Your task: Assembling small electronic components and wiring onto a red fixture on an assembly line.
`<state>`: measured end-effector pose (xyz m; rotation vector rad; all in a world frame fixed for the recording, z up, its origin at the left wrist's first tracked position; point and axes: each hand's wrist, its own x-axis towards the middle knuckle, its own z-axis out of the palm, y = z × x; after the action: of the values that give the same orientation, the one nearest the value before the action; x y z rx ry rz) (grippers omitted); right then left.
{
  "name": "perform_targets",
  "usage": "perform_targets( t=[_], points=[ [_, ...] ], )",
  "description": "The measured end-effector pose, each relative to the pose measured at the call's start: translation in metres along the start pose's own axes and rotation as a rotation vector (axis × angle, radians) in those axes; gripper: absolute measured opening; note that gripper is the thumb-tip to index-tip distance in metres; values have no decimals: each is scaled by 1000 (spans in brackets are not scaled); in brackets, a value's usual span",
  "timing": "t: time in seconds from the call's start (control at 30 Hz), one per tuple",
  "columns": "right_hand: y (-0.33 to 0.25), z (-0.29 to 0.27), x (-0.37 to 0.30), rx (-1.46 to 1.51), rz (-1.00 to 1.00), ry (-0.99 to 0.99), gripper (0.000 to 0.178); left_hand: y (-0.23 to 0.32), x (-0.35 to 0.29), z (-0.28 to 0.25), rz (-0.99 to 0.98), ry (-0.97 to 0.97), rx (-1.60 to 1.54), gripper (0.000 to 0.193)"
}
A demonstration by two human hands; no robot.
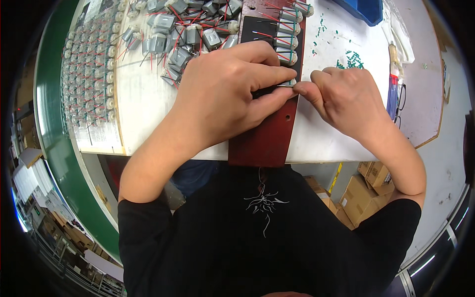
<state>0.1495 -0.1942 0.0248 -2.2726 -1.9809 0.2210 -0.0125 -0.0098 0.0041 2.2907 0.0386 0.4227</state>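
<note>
Bare left hand [232, 81] is pinching a mostly hidden, pale-ended small motor [292, 82] crosswise on the dark-red flat board [262, 143], its end facing the adjacent curled right hand [349, 96], whose contents are indeterminable.

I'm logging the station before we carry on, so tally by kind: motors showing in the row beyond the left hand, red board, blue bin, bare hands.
Motors showing in the row beyond the left hand: 5
Red board: 1
Blue bin, cut off by the upper edge: 1
Bare hands, left and right hand: 2
Total: 9
</note>
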Motion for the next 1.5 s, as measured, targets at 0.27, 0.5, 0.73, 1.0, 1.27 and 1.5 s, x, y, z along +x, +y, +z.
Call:
perform_targets(
  t=[0.27, 0.5, 0.73, 1.0, 1.27, 1.5],
  points=[
    [3, 2, 6, -44, -14, 37, 44, -7, -1, 3, 2, 11, 52, 19],
    [0, -5, 5, -12, 57, -47, 45, -2, -2, 0, 21, 26, 65, 21],
    [37, 8, 7, 436, -183, 354, 56, -4, -1, -6, 42, 30, 66, 24],
    [74, 14, -16, 772, 51, 667, 69, 8, -4, -21, -6, 84, -278, 31],
    [68, 14, -11, 522, -43, 720, 53, 7, 0, -22, 146, 141, -271, 32],
    [57, 24, -2, 387, -49, 580, 23, 9, 4, -18, 315, 5, 301, 32]
  ],
)
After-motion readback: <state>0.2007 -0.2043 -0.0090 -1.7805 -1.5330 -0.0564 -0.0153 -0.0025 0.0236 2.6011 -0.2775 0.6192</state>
